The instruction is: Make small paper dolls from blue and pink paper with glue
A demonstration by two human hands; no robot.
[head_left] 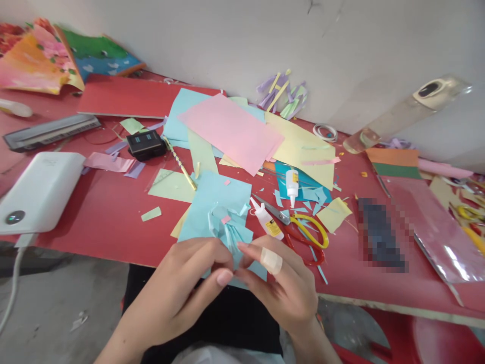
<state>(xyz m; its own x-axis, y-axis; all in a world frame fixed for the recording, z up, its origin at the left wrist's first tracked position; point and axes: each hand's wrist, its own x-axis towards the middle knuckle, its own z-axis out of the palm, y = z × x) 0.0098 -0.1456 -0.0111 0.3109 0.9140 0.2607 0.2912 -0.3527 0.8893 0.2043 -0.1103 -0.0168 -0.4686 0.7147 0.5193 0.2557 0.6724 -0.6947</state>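
My left hand [197,283] and my right hand [280,278] meet at the table's front edge, fingertips nearly together. Both are closed in a pinch, and whatever lies between the fingers is hidden. A pale strip of tape wraps one right finger. Just beyond the fingertips, a pleated light blue paper piece [231,232] with curled ends rests on a light blue sheet [227,187]. A small pink scrap [226,220] lies on the pleats. Beside my right hand are a white glue bottle [270,222] and scissors [314,230] with yellow and red handles.
A second glue bottle [292,184] lies among blue offcuts. Pink paper [235,131] and yellow paper [303,149] spread behind. On the left are a white power bank [43,189] and a black box [146,145]. A clear bottle [382,126] and a blurred dark object [381,235] are right.
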